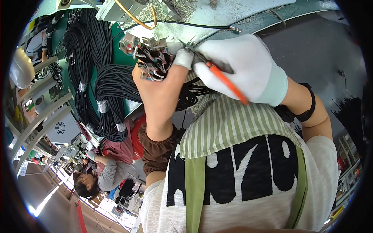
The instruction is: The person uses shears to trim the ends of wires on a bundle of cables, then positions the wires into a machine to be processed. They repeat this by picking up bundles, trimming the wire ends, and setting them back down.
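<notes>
My left hand, with white covers on the thumb and a fingertip, is closed around a bunch of black cables. Their ends, with metal connector shells and short stripped wires, stick up out of the grip. In a white glove, my right hand grips orange-handled pliers. The slim grey jaws of the pliers meet a small metal connector at my left fingertips. Whether the jaws are closed on it cannot be made out.
Thick coils of black cable, tied with clear wrap, lie on the green table at the left. Small pale scraps litter the work surface ahead, beside a grey metal device and a yellow cable. Another person sits at the lower left.
</notes>
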Demonstrator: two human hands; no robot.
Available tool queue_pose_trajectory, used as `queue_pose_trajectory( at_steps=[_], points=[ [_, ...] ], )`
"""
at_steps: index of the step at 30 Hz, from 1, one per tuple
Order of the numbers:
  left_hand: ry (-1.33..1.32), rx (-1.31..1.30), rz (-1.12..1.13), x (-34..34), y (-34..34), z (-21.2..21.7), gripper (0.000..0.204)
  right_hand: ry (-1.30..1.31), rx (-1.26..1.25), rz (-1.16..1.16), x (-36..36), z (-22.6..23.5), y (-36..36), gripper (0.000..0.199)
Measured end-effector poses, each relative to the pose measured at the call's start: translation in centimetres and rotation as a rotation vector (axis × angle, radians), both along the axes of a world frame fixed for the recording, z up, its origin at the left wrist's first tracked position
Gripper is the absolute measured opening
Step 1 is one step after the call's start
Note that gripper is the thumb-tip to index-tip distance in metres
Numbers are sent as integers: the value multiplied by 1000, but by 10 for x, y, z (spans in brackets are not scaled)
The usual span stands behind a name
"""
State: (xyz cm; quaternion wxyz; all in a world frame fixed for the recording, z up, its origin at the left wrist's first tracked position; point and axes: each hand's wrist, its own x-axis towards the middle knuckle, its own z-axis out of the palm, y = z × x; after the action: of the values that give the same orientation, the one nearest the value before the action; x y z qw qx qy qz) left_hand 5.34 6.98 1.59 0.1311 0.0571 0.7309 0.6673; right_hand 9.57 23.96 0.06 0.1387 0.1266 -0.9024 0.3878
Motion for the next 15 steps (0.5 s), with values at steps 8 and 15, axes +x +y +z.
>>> queue_pose_trajectory(
  at_steps=[8,15],
  points=[
    [-352,367,-35,-46,-28,-32,7,-135,-180,80,-24,-12,24,16],
    [-372,439,-133,-80,-16,-39,12,-410,-557,240,-84,-4,36,19]
  ],
)
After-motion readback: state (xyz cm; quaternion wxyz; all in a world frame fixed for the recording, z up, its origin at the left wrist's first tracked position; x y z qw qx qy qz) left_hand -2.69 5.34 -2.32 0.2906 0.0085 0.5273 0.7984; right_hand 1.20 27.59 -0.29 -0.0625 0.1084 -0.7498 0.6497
